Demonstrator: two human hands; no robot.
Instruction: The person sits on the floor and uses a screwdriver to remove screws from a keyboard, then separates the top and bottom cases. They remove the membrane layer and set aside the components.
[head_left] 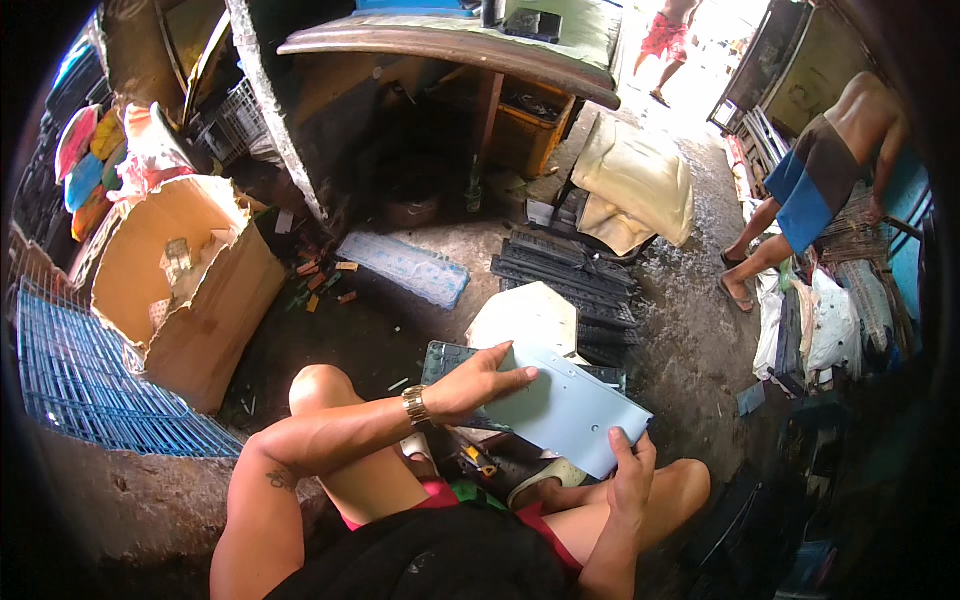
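Note:
A flat, pale blue-grey panel (575,405) with small holes lies slantwise in front of me, above my lap. My left hand (468,388), a metal-banded watch at its wrist, is closed on the panel's left end, with the thumb across its face. My right hand (630,470) pinches its lower right corner, thumb on top. Partly under the panel is a dark flat piece (440,360) with cut-outs; whether my left fingers also touch it, I cannot tell. A yellow-and-black tool (478,459) lies below, between my feet.
A pale board (525,312) and stacked black slats (565,285) lie ahead. At left stand an open cardboard box (215,300) and a blue wire rack (90,370). A table (450,50) stands beyond, near a cushioned seat (630,175). A person (825,170) bends at right; another walks behind.

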